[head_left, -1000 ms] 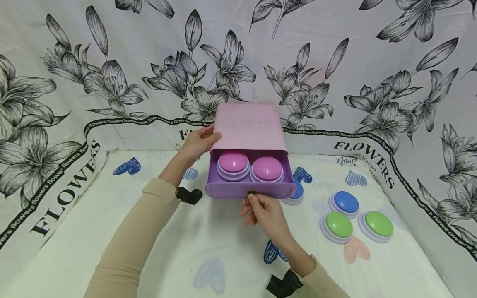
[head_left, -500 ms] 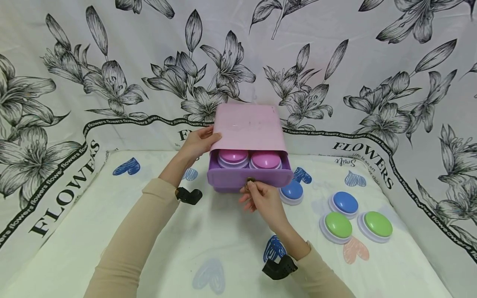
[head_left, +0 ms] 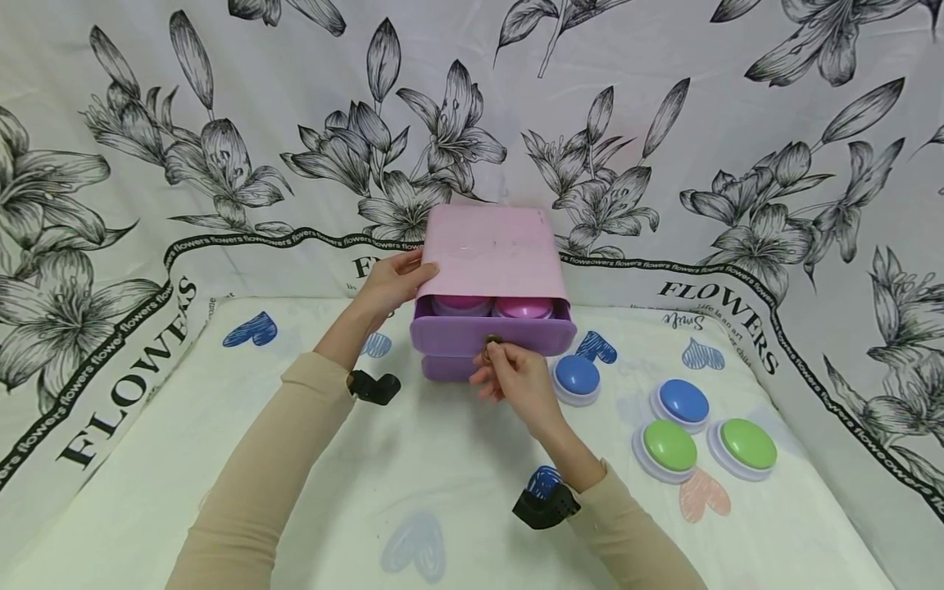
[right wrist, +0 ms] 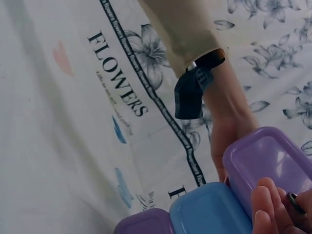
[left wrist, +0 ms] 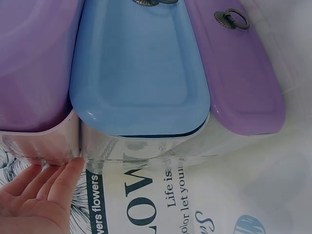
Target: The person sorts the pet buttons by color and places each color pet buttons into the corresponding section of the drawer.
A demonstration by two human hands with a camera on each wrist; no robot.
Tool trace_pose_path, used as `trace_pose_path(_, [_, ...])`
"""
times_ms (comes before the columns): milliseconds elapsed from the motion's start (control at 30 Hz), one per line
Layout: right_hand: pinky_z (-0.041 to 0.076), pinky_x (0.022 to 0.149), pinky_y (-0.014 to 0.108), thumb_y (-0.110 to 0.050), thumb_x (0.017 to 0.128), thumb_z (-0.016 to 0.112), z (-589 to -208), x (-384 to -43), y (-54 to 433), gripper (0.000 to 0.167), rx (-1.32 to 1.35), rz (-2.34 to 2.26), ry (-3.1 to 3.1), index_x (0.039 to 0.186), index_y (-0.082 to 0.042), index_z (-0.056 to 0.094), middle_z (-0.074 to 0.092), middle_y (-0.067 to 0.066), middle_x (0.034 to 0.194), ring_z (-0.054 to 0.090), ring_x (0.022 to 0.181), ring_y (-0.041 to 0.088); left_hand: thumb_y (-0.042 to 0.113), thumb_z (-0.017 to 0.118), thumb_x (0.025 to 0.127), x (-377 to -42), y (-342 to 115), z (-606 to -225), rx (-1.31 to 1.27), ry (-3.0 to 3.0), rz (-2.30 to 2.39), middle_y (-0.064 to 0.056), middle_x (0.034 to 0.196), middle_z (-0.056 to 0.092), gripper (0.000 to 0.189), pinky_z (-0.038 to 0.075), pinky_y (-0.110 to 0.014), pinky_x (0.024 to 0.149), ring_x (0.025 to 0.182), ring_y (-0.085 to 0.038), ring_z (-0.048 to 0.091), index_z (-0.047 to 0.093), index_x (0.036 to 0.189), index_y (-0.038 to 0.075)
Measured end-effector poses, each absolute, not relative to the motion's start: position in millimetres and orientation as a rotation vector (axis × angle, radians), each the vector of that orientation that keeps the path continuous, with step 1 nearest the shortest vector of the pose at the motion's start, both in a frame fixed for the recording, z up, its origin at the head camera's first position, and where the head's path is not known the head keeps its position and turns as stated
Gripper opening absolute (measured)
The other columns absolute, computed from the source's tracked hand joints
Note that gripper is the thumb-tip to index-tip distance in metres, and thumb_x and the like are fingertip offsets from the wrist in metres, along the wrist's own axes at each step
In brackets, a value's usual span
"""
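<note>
A small pink drawer cabinet (head_left: 490, 250) stands at the back, its top purple drawer (head_left: 442, 336) partly out. Two pink-domed push buttons (head_left: 525, 308) sit inside, mostly covered by the cabinet's top. My right hand (head_left: 516, 373) pinches the metal ring pull (right wrist: 294, 201) on that drawer's front. With fairly straight fingers, my left hand (left wrist: 41, 200) touches the cabinet's left side; in the head view its thumb lies at the top edge. Below, the blue drawer (left wrist: 139, 58) and the lower purple drawer (left wrist: 243, 83) are closed.
A blue push button (head_left: 578, 374) lies just right of the cabinet. Farther right are another blue button (head_left: 683, 401) and two green ones (head_left: 669, 445). A flower-printed cloth (head_left: 332, 82) hangs behind; a heart-printed cloth (head_left: 332, 508) covers the table.
The top drawer has slid back into the cabinet, pushed by my right hand on the ring pull. Less of the pink buttons shows. My left hand has stayed put.
</note>
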State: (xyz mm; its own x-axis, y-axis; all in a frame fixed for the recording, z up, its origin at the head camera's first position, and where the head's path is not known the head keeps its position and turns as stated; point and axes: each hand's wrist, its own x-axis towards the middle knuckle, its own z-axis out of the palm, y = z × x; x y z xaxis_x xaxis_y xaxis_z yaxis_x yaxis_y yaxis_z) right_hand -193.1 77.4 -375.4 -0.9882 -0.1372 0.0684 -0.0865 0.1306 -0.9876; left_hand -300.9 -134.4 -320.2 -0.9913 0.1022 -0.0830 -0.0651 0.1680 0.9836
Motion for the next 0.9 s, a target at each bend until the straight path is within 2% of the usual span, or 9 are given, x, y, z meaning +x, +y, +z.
trace_pose_path(267, [0.050,0.046,0.023,-0.032,0.097,0.047,-372.3,-200.1,76.1,0.035,-0.230,-2.025,2.338,0.091,-0.004,0.067,0.069,0.008,0.074,0.062,0.053,0.017,0.035,0.064,0.086,-300.4,-133.8,-319.3,0.019,2.314,1.926,-0.007,0.139,0.047,0.066,0.046,-0.037,0.097,0.116,-0.021,0.053,0.037,0.142,0.014])
trace_pose_path(533, [0.050,0.045,0.024,-0.034,0.096,0.048,-371.9,-209.1,75.5,0.043,-0.251,-2.041,2.313,0.097,0.006,0.064,0.068,0.009,0.073,0.061,0.053,0.017,0.035,0.064,0.086,-300.8,-134.8,-320.4,0.038,2.316,1.933,-0.007,0.138,0.047,0.066,0.046,-0.036,0.097,0.116,-0.021,0.053,0.036,0.142,0.014])
trace_pose_path(900, [0.054,0.049,0.025,-0.040,0.094,0.048,-369.7,-220.1,75.2,0.044,-0.214,-2.007,2.342,0.097,0.000,0.067,0.070,0.010,0.077,0.063,0.054,0.016,0.036,0.064,0.086,-301.8,-134.8,-319.6,0.016,2.310,1.933,-0.006,0.139,0.046,0.068,0.048,-0.034,0.095,0.116,-0.020,0.054,0.035,0.143,0.014])
